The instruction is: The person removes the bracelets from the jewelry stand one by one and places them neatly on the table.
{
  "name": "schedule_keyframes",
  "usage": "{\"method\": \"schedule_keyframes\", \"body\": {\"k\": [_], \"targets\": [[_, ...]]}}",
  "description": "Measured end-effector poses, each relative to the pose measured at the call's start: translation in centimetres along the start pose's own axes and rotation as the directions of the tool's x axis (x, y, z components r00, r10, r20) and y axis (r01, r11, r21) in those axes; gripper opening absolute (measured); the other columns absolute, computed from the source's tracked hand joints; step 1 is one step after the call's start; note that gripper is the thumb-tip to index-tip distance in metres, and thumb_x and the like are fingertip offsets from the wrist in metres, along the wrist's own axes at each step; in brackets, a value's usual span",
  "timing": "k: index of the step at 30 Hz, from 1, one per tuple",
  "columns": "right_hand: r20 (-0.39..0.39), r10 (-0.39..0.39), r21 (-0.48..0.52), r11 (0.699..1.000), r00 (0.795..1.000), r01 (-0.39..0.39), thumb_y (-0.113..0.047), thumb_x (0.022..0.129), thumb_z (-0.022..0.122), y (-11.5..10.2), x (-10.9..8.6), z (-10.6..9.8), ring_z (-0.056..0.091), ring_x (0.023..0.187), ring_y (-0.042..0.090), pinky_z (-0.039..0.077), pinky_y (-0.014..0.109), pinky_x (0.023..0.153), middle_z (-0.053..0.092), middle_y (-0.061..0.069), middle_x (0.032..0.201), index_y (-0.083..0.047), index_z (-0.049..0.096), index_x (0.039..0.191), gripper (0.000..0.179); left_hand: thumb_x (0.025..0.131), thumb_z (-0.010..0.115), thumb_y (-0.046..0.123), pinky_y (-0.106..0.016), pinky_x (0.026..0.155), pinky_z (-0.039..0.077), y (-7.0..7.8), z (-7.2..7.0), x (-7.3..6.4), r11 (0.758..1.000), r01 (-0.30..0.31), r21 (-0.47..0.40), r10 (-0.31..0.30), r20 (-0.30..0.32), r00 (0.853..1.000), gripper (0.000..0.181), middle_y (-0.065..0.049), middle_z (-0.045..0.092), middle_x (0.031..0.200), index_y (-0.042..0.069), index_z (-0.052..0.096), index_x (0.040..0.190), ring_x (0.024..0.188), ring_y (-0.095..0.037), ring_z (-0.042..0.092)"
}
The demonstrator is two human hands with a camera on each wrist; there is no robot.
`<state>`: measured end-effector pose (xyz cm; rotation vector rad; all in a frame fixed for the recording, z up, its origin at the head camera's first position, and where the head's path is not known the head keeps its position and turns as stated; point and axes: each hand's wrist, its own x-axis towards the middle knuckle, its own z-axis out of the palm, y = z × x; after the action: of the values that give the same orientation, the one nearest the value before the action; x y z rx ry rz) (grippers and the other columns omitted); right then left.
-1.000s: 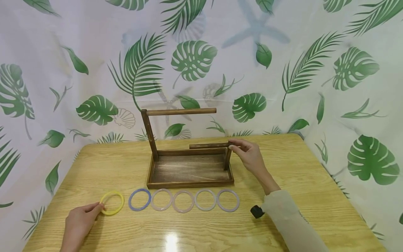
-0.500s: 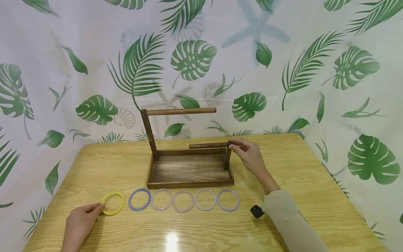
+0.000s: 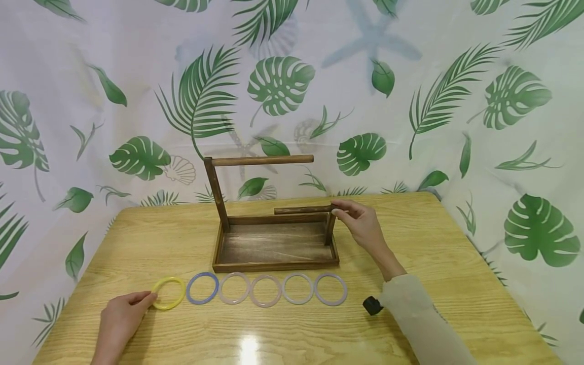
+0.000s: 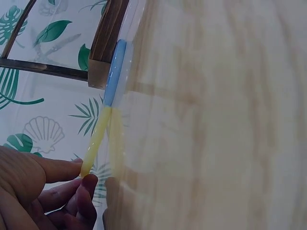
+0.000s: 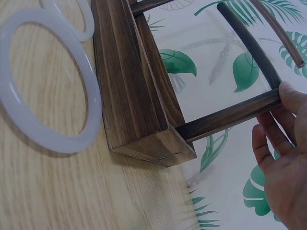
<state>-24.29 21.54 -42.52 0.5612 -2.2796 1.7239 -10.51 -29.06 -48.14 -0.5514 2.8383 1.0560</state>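
My left hand (image 3: 123, 317) pinches a yellow bangle (image 4: 97, 136) by its left edge between thumb and fingertips. The bangle lies close to the table, slightly tilted in the left wrist view. Just right of it is a blue bangle (image 3: 203, 274); whether the two touch I cannot tell. At the dark wooden stand (image 3: 276, 266), my right hand (image 3: 365, 228) grips the top of the short right post (image 3: 329, 232), thumb on the near side. From that post a short bar (image 3: 301, 211) points left. A taller left post (image 3: 216, 195) carries a longer bar (image 3: 264, 160) pointing right.
Several pale bangles continue the row along the stand's front: the rightmost, a lavender one (image 5: 91, 91), lies near the stand's right corner. A small black block (image 3: 372, 305) sits at the right cuff. Behind the wooden table (image 3: 410, 324) hangs a leaf-print cloth (image 3: 292, 121).
My left hand has slid the yellow bangle a little to the right, closer to the blue one. The right hand keeps its hold on the post, and the stand has not moved.
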Motion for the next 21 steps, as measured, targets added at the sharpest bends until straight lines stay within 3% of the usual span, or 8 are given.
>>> {"method": "schedule_keyframes", "body": {"k": [14, 21], "targets": [[-0.004, 0.001, -0.015, 1.000, 1.000, -0.001, 0.002, 0.099, 0.066, -0.1, 0.0, 0.0, 0.064, 0.104, 0.001, 0.052, 0.017, 0.087, 0.068, 0.028, 0.124, 0.009, 0.069, 0.125, 0.027, 0.103, 0.064, 0.038, -0.068, 0.104, 0.038, 0.3, 0.2, 0.9, 1.000, 0.016, 0.008, -0.016, -0.002, 1.000, 0.048, -0.028, 0.062, 0.132, -0.003, 0.070, 0.127, 0.130, -0.056, 0.046], [-0.002, 0.012, -0.003, 1.000, 1.000, -0.012, 0.000, 0.100, 0.066, 0.1, 0.0, 0.0, 0.064, 0.104, 0.000, 0.052, 0.017, 0.088, 0.067, 0.028, 0.126, 0.009, 0.069, 0.126, 0.028, 0.102, 0.063, 0.041, -0.069, 0.096, 0.043, 0.4, 0.2, 1.3, 0.999, 0.027, 0.032, -0.028, 0.010, 1.000, 0.049, -0.028, 0.061, 0.134, 0.000, 0.070, 0.129, 0.128, -0.056, 0.048]]}}
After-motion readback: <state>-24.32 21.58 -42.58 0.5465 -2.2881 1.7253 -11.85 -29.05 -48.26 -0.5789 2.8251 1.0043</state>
